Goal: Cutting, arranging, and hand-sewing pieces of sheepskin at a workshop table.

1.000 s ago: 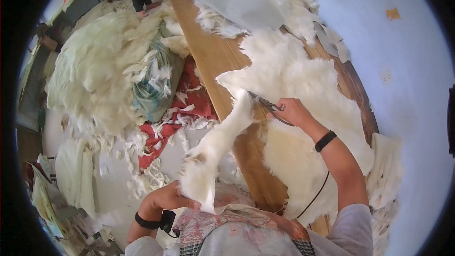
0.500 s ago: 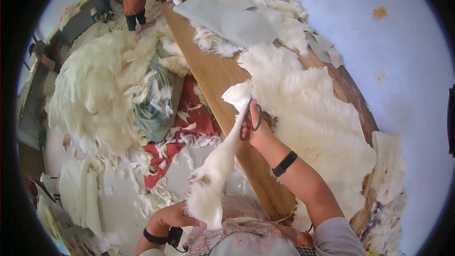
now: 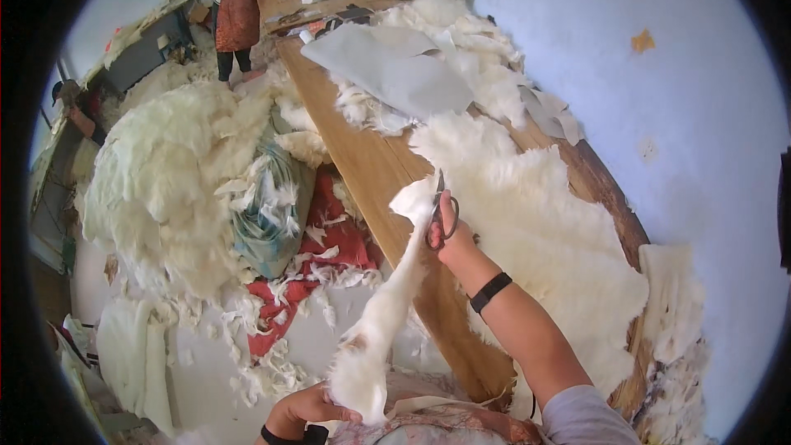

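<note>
My right hand (image 3: 450, 232) is closed round the dark-handled scissors (image 3: 440, 186), whose blades point away from me. A long, narrow strip of white fleece (image 3: 381, 313) stretches from beside the scissors down toward my body, with a brownish patch near its lower end. At that lower end my left hand (image 3: 315, 409) pinches the strip; part of its grip is hidden under the wool. Below and right of the scissors, a large cream sheepskin (image 3: 552, 222) lies spread over the wooden table. Whether the blades are cutting the strip, I cannot tell.
The long wooden table (image 3: 354, 128) runs away from me, with grey-white sheets (image 3: 395, 66) on it farther off. A big wool heap (image 3: 165, 173), a green sack (image 3: 268, 214) and red cloth (image 3: 276, 317) lie to the left. Another person (image 3: 239, 16) stands at the far end.
The view has tilted up slightly, so the scene sits lower and more of the far person shows. Both hands keep their hold on the scissors and fleece strip, nearly unmoved.
</note>
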The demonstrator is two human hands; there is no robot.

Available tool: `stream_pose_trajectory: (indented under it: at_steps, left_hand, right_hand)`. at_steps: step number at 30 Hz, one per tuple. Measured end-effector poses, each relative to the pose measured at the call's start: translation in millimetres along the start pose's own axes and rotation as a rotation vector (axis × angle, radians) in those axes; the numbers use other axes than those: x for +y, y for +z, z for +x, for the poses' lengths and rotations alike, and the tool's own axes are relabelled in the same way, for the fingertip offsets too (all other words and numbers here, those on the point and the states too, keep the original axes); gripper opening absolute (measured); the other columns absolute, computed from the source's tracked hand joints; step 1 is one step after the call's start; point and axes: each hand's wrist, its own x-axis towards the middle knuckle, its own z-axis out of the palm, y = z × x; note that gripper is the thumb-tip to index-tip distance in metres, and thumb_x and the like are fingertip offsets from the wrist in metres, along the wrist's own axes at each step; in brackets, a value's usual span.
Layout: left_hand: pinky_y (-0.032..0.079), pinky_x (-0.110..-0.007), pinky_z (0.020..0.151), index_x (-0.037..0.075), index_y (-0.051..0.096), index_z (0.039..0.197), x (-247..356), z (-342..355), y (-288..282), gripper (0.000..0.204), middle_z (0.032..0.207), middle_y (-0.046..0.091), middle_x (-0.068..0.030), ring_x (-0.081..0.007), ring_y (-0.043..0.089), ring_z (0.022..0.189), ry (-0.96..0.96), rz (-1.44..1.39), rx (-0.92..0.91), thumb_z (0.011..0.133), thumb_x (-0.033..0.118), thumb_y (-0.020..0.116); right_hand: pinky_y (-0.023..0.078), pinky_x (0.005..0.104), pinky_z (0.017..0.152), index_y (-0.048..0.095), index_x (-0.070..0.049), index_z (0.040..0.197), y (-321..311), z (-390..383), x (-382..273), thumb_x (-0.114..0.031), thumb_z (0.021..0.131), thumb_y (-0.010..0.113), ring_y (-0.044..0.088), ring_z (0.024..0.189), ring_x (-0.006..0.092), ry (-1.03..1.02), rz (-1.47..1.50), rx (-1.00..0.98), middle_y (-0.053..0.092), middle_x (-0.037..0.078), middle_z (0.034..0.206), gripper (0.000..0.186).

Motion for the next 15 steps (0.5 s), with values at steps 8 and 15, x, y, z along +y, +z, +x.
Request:
stream_pose_trajectory:
  at_steps: [8,15]
  left_hand:
    - [0.041,-0.029,0.092,0.001,0.052,0.124,-8.9,-23.3,-5.5,0.046,0.112,0.061,-0.0027,-0.0115,0.053,0.104,-0.019,-0.01,0.107,0.081,0.0,0.068]
    - [0.042,-0.029,0.093,0.0,0.057,0.12,-9.8,-47.3,-13.2,0.044,0.111,0.063,-0.0038,-0.0117,0.056,0.104,-0.046,-0.179,0.272,0.078,-0.004,0.069]
  right_hand:
    - [0.03,0.0205,0.035,0.049,-0.01,0.072,-19.0,12.1,-28.0,-0.069,0.068,0.066,0.036,0.041,0.0073,0.11,0.122,-0.139,0.039,-0.004,0.053,0.062]
    - [0.028,0.0209,0.035,0.053,-0.007,0.078,-55.4,20.2,-70.8,-0.069,0.075,0.06,0.035,0.039,0.0057,0.023,-0.546,-0.249,0.04,-0.005,0.054,0.063]
